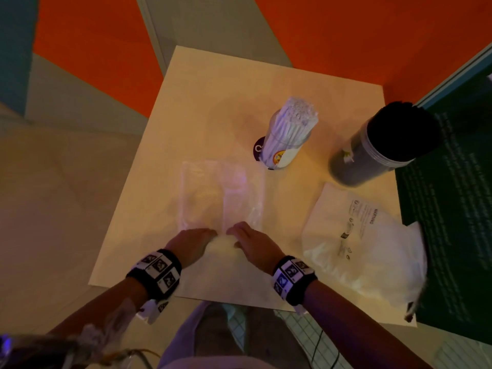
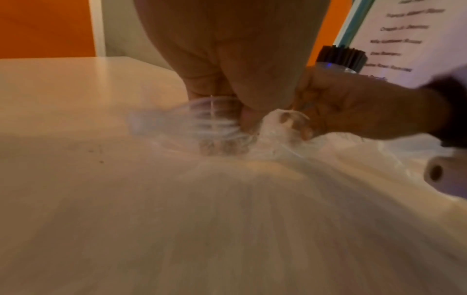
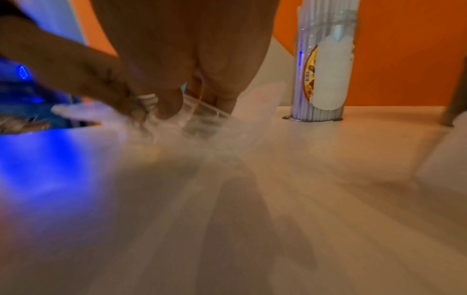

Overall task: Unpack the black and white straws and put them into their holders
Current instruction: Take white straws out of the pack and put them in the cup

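Note:
A clear plastic bag lies flat in the middle of the table, and I see no straws inside it. My left hand and right hand meet at its near end. In the wrist views, the curled fingers of the left hand and right hand pinch bunched plastic against the tabletop. White straws stand in a clear holder behind the bag. Black straws fill a grey holder at the far right.
A second, white printed plastic bag lies crumpled at the table's right side, partly over a dark green board. The pale table ends just behind my wrists. Orange floor surrounds the far edges.

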A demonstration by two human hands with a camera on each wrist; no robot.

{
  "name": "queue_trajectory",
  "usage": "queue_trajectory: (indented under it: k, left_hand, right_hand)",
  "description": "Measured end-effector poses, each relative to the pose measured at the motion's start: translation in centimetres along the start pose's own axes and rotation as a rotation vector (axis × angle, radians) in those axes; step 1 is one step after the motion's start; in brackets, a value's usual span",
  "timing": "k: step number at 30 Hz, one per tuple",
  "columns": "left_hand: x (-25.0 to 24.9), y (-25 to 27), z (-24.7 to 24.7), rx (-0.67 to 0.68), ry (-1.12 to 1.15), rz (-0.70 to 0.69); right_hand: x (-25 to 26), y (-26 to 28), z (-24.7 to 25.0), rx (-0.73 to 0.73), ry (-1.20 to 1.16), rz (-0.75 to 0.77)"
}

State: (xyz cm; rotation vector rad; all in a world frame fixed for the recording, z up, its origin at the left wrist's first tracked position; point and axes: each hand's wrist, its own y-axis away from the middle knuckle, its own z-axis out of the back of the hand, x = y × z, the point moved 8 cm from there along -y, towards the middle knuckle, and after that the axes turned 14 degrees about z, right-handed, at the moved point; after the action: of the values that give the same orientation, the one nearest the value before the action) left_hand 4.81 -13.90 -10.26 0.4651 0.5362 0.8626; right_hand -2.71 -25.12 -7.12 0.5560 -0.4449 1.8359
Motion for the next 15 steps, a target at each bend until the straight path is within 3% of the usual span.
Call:
queue_trajectory:
  k: [3, 5, 7, 10, 13, 15]
  left_hand:
    - [0.4, -0.4, 0.4, 0.071, 0.114, 0.017]
    - [-0.1, 0.1, 0.8, 0.069, 0.12, -0.05]
    - [-1.1, 1.3, 1.6, -0.094, 0.034, -0.158]
    - [-3.6, 3.5, 0.6, -0.286, -0.408, -0.365]
    - [-4.1, 3.8, -0.5, -0.294, -0.541, -0.395]
    - [-4.2, 3.6, -0.3, -0.269, -0.559, -0.359]
  right_hand:
    - [1.5, 0.9, -0.4, -0.07, 0.257, 0.124]
    - [1.6, 0.9, -1.0, -0.049, 0.284, 0.093]
    - [0.1, 0.8, -1.4, -0.014, 0.102, -0.093]
    - [-2.0, 1.3, -1.7, -0.054, -0.22, -0.318]
    - [-1.3, 1.3, -2.1, -0.059, -0.32, -0.266]
    - [-0.4, 1.6, -3.5, 0.041, -0.319, -0.201]
